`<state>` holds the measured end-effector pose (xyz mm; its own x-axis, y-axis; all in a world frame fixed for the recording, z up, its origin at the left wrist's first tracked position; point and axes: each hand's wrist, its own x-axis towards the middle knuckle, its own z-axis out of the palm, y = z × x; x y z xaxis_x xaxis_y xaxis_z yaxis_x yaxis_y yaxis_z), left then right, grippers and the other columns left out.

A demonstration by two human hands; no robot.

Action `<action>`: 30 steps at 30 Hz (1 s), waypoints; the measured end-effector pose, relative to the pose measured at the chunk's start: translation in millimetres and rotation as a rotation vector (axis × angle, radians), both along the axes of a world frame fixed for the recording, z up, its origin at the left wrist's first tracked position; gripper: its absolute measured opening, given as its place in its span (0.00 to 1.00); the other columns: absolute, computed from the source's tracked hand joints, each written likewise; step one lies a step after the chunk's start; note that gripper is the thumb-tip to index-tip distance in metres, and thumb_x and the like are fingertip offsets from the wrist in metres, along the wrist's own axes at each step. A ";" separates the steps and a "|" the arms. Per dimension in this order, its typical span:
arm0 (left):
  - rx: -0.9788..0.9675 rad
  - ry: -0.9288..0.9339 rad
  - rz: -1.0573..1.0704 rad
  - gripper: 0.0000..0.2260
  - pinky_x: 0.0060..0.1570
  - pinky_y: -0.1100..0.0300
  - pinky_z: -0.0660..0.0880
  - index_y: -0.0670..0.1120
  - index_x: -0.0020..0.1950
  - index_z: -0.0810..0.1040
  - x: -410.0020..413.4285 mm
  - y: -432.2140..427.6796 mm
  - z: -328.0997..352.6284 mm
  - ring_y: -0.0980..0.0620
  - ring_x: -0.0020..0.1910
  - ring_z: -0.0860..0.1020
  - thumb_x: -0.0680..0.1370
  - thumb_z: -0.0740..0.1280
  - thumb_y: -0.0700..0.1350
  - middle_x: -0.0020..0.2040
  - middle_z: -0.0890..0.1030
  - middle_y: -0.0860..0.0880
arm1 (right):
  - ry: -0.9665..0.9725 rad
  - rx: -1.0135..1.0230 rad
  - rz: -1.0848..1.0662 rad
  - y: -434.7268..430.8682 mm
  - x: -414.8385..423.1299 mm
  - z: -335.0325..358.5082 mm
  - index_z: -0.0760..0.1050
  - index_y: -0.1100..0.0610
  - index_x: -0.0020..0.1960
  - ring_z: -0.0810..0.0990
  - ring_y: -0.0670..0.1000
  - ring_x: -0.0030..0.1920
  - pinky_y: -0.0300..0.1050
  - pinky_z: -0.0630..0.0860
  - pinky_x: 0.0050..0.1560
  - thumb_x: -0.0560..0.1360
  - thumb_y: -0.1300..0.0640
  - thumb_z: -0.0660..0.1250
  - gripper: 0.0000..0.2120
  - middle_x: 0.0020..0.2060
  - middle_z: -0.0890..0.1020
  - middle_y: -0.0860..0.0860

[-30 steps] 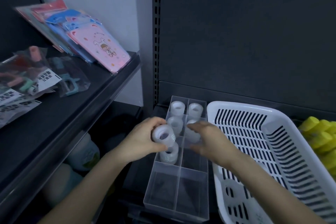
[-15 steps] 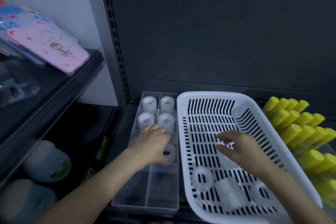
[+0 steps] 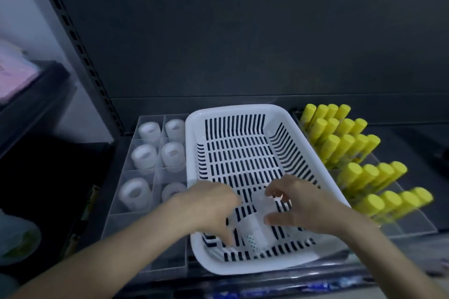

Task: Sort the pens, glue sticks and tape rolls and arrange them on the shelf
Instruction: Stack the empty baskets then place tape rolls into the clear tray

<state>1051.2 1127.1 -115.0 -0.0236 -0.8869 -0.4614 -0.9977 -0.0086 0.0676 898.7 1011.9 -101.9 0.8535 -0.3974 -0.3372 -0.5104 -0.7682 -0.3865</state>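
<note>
A white slotted basket [image 3: 243, 114] stands on the dark shelf and holds a few clear tape rolls [image 3: 254, 232] near its front end. Both my hands are inside it. My left hand [image 3: 211, 209] reaches down with spread fingers that touch the rolls. My right hand [image 3: 301, 206] has its thumb and forefinger curled round one clear tape roll [image 3: 263, 202]. Left of the basket, a clear divided tray [image 3: 114, 218] has stacked tape rolls [image 3: 144, 156] in its back six compartments. Yellow-capped glue sticks [image 3: 352, 153] stand in rows on a clear stand to the right.
The tray's two front compartments [image 3: 167, 257] hold nothing. A slotted upright post [image 3: 80, 56] and a side shelf [image 3: 36, 94] with pink packets are at the left. Bottles [image 3: 19, 240] sit on a lower level at the far left. The dark back panel rises behind.
My left hand left the tray, where its tape roll now sits, and moved right into the basket. My right hand went deeper into the basket onto a roll. The view swung right.
</note>
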 end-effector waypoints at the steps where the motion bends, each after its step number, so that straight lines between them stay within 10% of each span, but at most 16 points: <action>1: 0.055 -0.025 -0.010 0.20 0.34 0.56 0.72 0.45 0.52 0.74 -3.7 -3.7 -7.1 0.48 0.44 0.76 0.68 0.72 0.57 0.48 0.77 0.47 | 0.009 0.018 -0.003 1.0 -1.7 0.1 0.69 0.49 0.62 0.70 0.43 0.45 0.35 0.69 0.44 0.69 0.42 0.70 0.25 0.44 0.69 0.40; 7: 0.009 0.047 0.099 0.09 0.35 0.57 0.72 0.45 0.49 0.75 -1.4 -18.6 -19.9 0.49 0.43 0.76 0.71 0.69 0.43 0.47 0.75 0.48 | 0.069 0.080 0.030 13.2 0.3 -8.2 0.64 0.42 0.64 0.73 0.48 0.54 0.43 0.72 0.52 0.67 0.42 0.72 0.29 0.51 0.71 0.44; 13: -0.179 0.166 0.227 0.25 0.53 0.57 0.75 0.51 0.69 0.65 12.9 -33.7 -5.0 0.53 0.55 0.73 0.73 0.68 0.45 0.60 0.72 0.51 | -0.106 0.053 -0.123 -7.1 -3.6 -13.4 0.68 0.47 0.65 0.75 0.47 0.45 0.39 0.73 0.43 0.74 0.45 0.64 0.20 0.52 0.75 0.49; 20: -0.047 0.308 0.159 0.32 0.56 0.52 0.74 0.64 0.72 0.56 1.6 -54.8 -11.7 0.51 0.56 0.72 0.75 0.67 0.44 0.61 0.70 0.51 | 0.051 0.011 -0.148 -23.7 -22.7 -6.8 0.66 0.52 0.69 0.74 0.51 0.57 0.43 0.74 0.56 0.73 0.53 0.67 0.25 0.61 0.73 0.52; 30: -0.168 0.264 0.237 0.34 0.55 0.58 0.72 0.50 0.74 0.56 -7.3 -81.7 -16.2 0.52 0.60 0.69 0.72 0.69 0.45 0.63 0.68 0.49 | 0.283 -0.167 -0.061 -8.2 -26.0 -21.6 0.68 0.58 0.60 0.75 0.56 0.56 0.43 0.69 0.45 0.73 0.57 0.65 0.17 0.57 0.75 0.56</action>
<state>1043.9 1045.4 -131.2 0.0923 -0.9446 -0.3149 -0.9176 -0.2035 0.3414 872.7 1003.8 -123.5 0.7081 -0.5146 -0.4835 -0.6264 -0.7738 -0.0938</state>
